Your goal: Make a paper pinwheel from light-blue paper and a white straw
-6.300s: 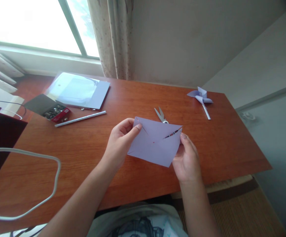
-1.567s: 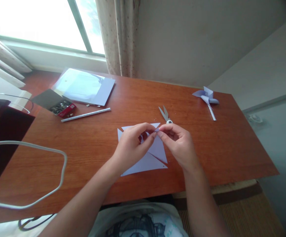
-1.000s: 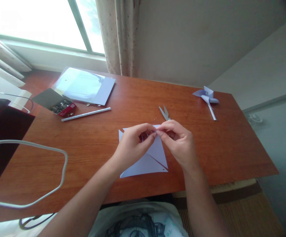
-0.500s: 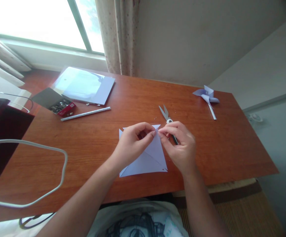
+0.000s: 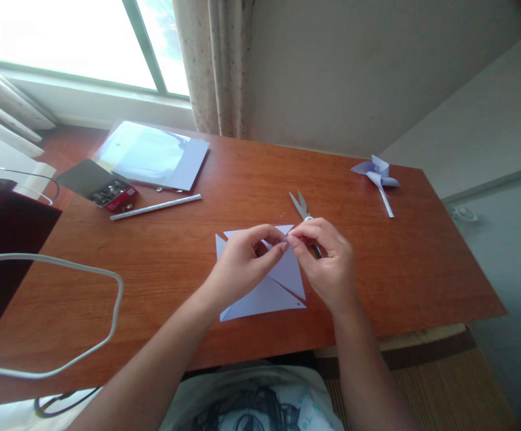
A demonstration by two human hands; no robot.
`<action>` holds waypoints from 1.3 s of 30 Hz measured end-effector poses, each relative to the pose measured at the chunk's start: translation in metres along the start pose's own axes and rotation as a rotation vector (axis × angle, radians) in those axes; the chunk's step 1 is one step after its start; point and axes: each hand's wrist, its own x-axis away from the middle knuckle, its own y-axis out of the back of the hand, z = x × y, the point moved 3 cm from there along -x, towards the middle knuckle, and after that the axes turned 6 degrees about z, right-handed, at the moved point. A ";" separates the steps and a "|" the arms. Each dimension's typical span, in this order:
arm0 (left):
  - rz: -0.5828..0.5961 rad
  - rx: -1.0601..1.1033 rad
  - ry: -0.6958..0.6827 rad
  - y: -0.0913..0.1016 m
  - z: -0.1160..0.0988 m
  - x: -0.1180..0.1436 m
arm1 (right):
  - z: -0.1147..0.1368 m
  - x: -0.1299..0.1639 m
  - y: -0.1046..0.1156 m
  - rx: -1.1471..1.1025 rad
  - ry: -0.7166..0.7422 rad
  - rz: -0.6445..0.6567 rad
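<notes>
A pale square sheet of paper [image 5: 260, 299], cut inward from its corners, lies near the front of the wooden table. A small hole shows at its lower right corner. Over its far right corner, my left hand [image 5: 254, 248] pinches the paper between thumb and forefinger. My right hand [image 5: 326, 251] meets it there, thumb and fingertips closed on the same corner. The fingertips hide exactly what they grip. Partly under my right hand lies a pair of scissors [image 5: 303, 208], blades open and pointing away.
A finished paper pinwheel [image 5: 379, 176] lies at the far right. On the left are a rolled paper stick [image 5: 157, 207], an open red box of metal pins [image 5: 114, 194] and a clear folder with paper [image 5: 153, 155]. A white cable [image 5: 119, 299] loops over the left side.
My fingertips have come together at the paper's corner. The sheet has shifted slightly, and the slit toward its lower right corner has spread wider.
</notes>
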 end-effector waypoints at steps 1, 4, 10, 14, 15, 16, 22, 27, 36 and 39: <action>0.013 0.008 0.011 0.000 0.000 0.000 | 0.000 0.000 0.000 -0.005 0.000 -0.007; 0.019 0.054 0.044 -0.001 0.001 0.000 | -0.001 0.003 0.001 0.009 0.024 -0.031; -0.022 0.085 0.052 0.000 0.000 0.000 | -0.001 0.010 0.002 0.194 0.172 -0.038; -0.028 0.096 0.029 0.000 -0.001 -0.001 | -0.003 0.013 0.002 0.301 0.252 -0.051; -0.030 0.099 0.029 0.000 -0.001 -0.001 | -0.004 0.013 0.001 0.310 0.257 -0.055; -0.034 0.102 0.029 0.000 -0.002 -0.001 | -0.004 0.014 0.001 0.316 0.258 -0.057; -0.027 0.139 0.039 0.001 -0.007 0.000 | -0.004 0.013 0.002 0.327 0.244 -0.056; -0.038 0.137 0.049 0.002 -0.007 0.000 | -0.002 0.012 0.001 0.289 0.234 -0.052; -0.042 0.150 0.049 0.001 -0.005 0.000 | 0.001 0.012 0.001 0.228 0.213 -0.046; -0.053 0.172 0.038 0.001 -0.005 0.001 | 0.002 0.012 0.001 0.209 0.203 -0.046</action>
